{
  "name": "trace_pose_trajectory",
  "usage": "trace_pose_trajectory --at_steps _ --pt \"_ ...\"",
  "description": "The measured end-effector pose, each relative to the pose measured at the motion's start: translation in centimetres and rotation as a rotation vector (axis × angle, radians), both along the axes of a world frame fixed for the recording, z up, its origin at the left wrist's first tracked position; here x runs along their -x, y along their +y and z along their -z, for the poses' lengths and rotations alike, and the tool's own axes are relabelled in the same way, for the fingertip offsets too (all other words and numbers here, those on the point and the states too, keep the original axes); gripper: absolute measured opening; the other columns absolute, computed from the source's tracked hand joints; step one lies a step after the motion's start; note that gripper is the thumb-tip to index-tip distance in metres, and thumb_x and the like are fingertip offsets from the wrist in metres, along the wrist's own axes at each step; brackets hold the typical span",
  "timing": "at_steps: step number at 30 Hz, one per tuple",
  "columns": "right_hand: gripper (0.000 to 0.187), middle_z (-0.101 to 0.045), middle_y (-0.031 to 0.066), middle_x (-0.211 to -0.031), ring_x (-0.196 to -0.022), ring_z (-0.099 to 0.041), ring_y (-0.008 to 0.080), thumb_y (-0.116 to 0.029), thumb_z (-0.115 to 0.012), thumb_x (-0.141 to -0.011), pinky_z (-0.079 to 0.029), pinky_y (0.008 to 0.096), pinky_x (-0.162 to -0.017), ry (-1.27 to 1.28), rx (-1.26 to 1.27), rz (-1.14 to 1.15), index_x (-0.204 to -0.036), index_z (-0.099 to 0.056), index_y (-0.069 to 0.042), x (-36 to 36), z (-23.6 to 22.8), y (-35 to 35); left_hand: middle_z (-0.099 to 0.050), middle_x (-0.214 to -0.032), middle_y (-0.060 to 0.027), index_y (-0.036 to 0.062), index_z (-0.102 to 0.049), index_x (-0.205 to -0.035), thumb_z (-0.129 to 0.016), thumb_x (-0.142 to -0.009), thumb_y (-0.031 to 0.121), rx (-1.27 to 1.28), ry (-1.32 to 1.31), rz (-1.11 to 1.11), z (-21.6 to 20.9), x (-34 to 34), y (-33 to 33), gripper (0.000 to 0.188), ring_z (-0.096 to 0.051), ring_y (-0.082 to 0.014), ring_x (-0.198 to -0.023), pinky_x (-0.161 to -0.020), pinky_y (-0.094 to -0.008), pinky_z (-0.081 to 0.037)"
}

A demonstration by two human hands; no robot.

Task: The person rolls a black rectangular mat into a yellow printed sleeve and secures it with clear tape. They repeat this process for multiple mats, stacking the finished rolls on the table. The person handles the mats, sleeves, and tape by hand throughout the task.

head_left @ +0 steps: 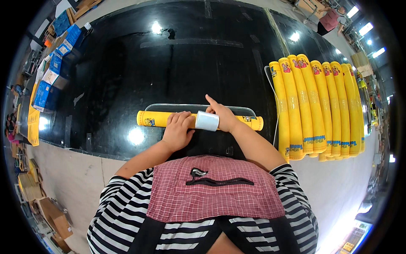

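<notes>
A rolled-up yellow mat (152, 119) with small cartoon prints lies crosswise on the black table in front of me. My left hand (178, 130) rests over its middle, the fingers bent across the top and pressing on it. My right hand (224, 117) grips a wide roll of clear tape (207, 121) against the mat, just right of my left hand. The index finger or thumb of that hand points up and away; its other fingers are partly hidden behind the tape roll. A thin grey rounded frame (186, 105) lies along the mat's far side.
Several yellow rolled mats (311, 106), banded with clear tape, lie side by side at the right. A thin wire loop (271, 91) sits by them. Blue boxes (54, 69) line the table's left edge near a yellow sheet (33, 126). Another person (331, 20) stands far right.
</notes>
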State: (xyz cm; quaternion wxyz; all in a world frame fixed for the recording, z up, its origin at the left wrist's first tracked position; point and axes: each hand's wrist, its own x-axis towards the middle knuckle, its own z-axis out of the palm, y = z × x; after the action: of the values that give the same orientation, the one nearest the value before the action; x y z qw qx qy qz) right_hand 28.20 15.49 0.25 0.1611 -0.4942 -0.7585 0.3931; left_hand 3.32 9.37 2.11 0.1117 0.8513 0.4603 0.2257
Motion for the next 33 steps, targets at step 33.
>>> trace_pose_trajectory --at_steps 33 --pt "0.106 -0.069 0.0113 -0.117 -0.109 -0.066 0.0306 -0.015 -0.086 -0.079 -0.051 0.0384 -0.102 -0.053 0.004 0.146 -0.164 -0.024 -0.009 0.6 -0.3 0.8 -0.070 -0.095 -0.0185 0.0082 -0.066 -0.105 -0.058 -0.095 0.011 0.121 -0.142 -0.134 0.4 -2.0 7.3 0.013 -0.066 -0.0432 -0.092 -0.080 -0.0523 -0.053"
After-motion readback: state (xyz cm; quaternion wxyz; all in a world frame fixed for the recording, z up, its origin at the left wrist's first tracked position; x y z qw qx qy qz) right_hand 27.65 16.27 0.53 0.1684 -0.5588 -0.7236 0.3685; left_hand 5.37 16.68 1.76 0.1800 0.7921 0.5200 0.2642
